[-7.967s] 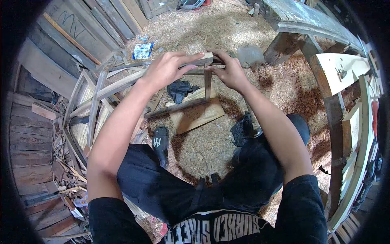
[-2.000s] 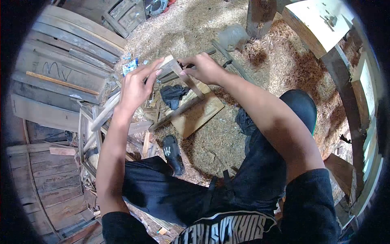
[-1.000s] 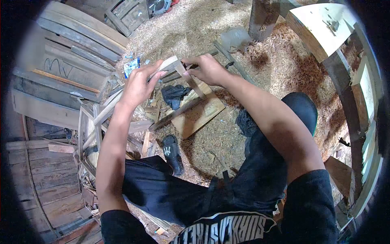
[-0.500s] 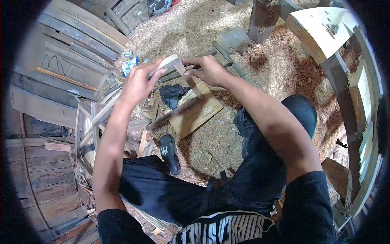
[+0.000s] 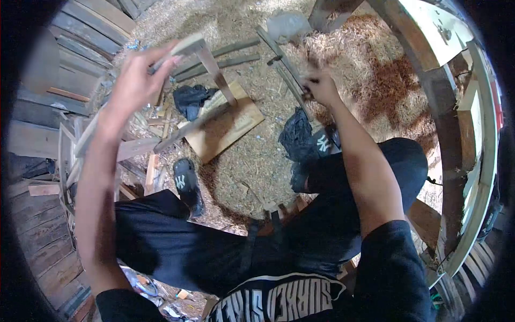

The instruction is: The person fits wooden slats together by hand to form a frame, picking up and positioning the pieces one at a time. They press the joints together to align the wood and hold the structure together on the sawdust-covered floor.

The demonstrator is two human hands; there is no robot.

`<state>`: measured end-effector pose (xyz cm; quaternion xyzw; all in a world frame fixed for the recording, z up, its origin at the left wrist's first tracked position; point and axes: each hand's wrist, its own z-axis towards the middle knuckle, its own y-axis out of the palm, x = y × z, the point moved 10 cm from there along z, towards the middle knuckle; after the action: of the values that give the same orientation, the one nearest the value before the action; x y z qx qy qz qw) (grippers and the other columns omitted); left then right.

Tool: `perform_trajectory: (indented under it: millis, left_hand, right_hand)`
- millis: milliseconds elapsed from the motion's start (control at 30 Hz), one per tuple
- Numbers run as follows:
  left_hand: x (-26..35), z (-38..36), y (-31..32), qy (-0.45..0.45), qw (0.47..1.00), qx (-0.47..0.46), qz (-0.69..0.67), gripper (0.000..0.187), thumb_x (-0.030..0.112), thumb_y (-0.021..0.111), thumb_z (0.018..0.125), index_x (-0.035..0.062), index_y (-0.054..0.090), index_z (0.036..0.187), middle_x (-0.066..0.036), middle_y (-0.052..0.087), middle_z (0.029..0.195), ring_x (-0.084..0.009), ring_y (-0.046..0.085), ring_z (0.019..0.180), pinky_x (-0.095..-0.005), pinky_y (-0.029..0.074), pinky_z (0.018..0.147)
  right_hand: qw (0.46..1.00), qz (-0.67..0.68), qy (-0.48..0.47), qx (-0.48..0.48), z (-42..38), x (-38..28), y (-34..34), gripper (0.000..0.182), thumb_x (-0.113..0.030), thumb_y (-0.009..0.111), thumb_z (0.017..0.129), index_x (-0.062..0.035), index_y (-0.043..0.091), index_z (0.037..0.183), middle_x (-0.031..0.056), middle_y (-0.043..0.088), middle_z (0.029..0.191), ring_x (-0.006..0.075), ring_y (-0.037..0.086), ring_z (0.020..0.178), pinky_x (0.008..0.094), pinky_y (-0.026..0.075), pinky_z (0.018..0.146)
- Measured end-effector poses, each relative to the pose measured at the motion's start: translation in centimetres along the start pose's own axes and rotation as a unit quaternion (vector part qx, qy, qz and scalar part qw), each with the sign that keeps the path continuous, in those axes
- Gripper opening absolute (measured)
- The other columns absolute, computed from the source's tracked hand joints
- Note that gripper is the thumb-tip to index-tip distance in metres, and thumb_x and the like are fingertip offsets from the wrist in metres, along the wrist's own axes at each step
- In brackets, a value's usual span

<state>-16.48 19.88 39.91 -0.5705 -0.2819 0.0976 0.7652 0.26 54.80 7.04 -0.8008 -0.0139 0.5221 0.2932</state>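
Observation:
My left hand (image 5: 140,75) is closed on the upper end of a wooden frame (image 5: 213,67), whose narrow leg reaches down to a lower bar near a square board (image 5: 228,126). Over to the right, my right hand (image 5: 321,88) is blurred, with its fingers bent beside long thin wood strips (image 5: 287,70) on the floor. Whether it holds anything is too blurred to tell. A black plastic bag (image 5: 192,102) lies at the board's left edge.
Wood shavings (image 5: 236,182) cover the floor. A sandal (image 5: 186,185) is on my left foot and another black bag (image 5: 296,134) lies near my right foot. Stacked planks (image 5: 88,40) stand at the left; a large timber piece (image 5: 429,102) curves along the right.
My right hand has let go of the frame and moved right, towards the strips. My left hand still holds the frame. The view has shifted, so floor objects appear further left.

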Motion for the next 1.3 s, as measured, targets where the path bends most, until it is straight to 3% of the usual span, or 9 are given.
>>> perform_trajectory:
  millis: [100,200,267,333,367,500,700,1000,1300]
  left_hand:
    - [-0.2,0.1,0.1,0.023,0.999,-0.004,0.033,0.036,0.021,0.070,0.100,-0.0004,0.070,0.129,-0.022,0.070,0.128,-0.0312,0.071,0.116,-0.0404,0.053,0.100]
    - [-0.9,0.1,0.0,0.067,0.997,0.014,0.032,0.040,0.029,0.070,0.100,0.0049,0.069,0.132,-0.023,0.073,0.120,-0.0246,0.074,0.107,-0.0386,0.056,0.095]
    - [-2.8,0.1,0.8,-0.040,0.996,-0.043,0.060,0.042,0.029,0.066,0.103,0.0055,0.066,0.138,-0.021,0.072,0.127,-0.0156,0.069,0.113,-0.0350,0.052,0.100]
    - [-3.7,-0.1,0.9,-0.050,0.995,-0.056,0.062,0.042,0.028,0.066,0.104,0.0051,0.065,0.139,-0.018,0.071,0.130,-0.0132,0.066,0.114,-0.0332,0.051,0.101]
    - [-4.3,-0.3,0.9,-0.058,0.994,-0.064,0.069,0.042,0.026,0.065,0.105,0.0047,0.063,0.141,-0.014,0.071,0.132,-0.0108,0.063,0.115,-0.0313,0.049,0.102]
    - [-5.3,-0.3,0.5,-0.017,0.988,-0.050,0.142,0.043,0.029,0.059,0.108,0.0078,0.060,0.146,-0.010,0.065,0.142,-0.0099,0.059,0.124,-0.0294,0.044,0.109]
    - [-5.2,-0.3,0.4,-0.002,0.994,-0.048,0.102,0.042,0.028,0.057,0.109,0.0097,0.059,0.147,-0.006,0.061,0.148,-0.0095,0.056,0.128,-0.0298,0.043,0.111]
    - [-5.5,-0.7,0.3,-0.021,0.993,-0.062,0.101,0.039,0.024,0.058,0.109,0.0066,0.061,0.144,-0.009,0.061,0.148,-0.0107,0.058,0.126,-0.0308,0.045,0.109]
    - [-3.7,-0.5,0.6,-0.025,0.993,-0.065,0.098,0.040,0.023,0.060,0.108,0.0054,0.061,0.144,-0.011,0.065,0.142,-0.0108,0.058,0.124,-0.0307,0.046,0.108]
  right_hand:
    - [0.994,0.026,0.108,-0.015,-4.7,5.8,0.9,0.018,-0.018,0.075,0.094,-0.0045,0.081,0.105,0.0098,0.078,0.084,0.0146,0.069,0.066,0.0321,0.054,0.063]
    - [0.994,-0.012,0.108,-0.030,-8.1,8.0,2.7,0.014,-0.015,0.076,0.093,-0.0053,0.081,0.101,0.0083,0.078,0.084,0.0145,0.069,0.062,0.0322,0.056,0.061]
    - [0.985,-0.010,0.160,-0.059,-10.2,8.8,3.7,0.014,-0.014,0.075,0.092,-0.0050,0.081,0.100,0.0126,0.079,0.086,0.0199,0.074,0.070,0.0348,0.059,0.069]
    - [0.985,-0.169,-0.004,-0.042,-10.6,7.9,4.2,0.017,-0.010,0.074,0.091,-0.0004,0.078,0.104,0.0141,0.077,0.085,0.0233,0.074,0.076,0.0353,0.057,0.077]
    - [0.988,-0.141,-0.051,-0.047,-10.8,8.3,4.5,0.019,-0.011,0.075,0.089,-0.0015,0.078,0.105,0.0185,0.076,0.096,0.0306,0.075,0.091,0.0387,0.056,0.087]
    - [0.977,-0.184,-0.110,-0.003,-12.2,6.4,4.1,0.015,-0.011,0.073,0.088,-0.0078,0.080,0.101,0.0155,0.076,0.102,0.0362,0.073,0.094,0.0446,0.058,0.087]
    - [0.925,-0.319,-0.204,-0.040,-13.3,6.3,7.1,0.023,-0.008,0.068,0.084,-0.0135,0.080,0.104,0.0089,0.072,0.106,0.0318,0.070,0.105,0.0446,0.059,0.087]
    - [0.861,-0.478,-0.162,-0.066,-13.2,7.1,10.7,0.018,-0.015,0.059,0.090,-0.0113,0.074,0.100,0.0061,0.064,0.124,0.0346,0.061,0.120,0.0483,0.061,0.087]
    - [0.892,-0.397,-0.214,0.009,-12.9,5.0,9.4,0.022,-0.014,0.057,0.093,-0.0087,0.066,0.112,0.0076,0.062,0.123,0.0312,0.061,0.116,0.0452,0.060,0.087]
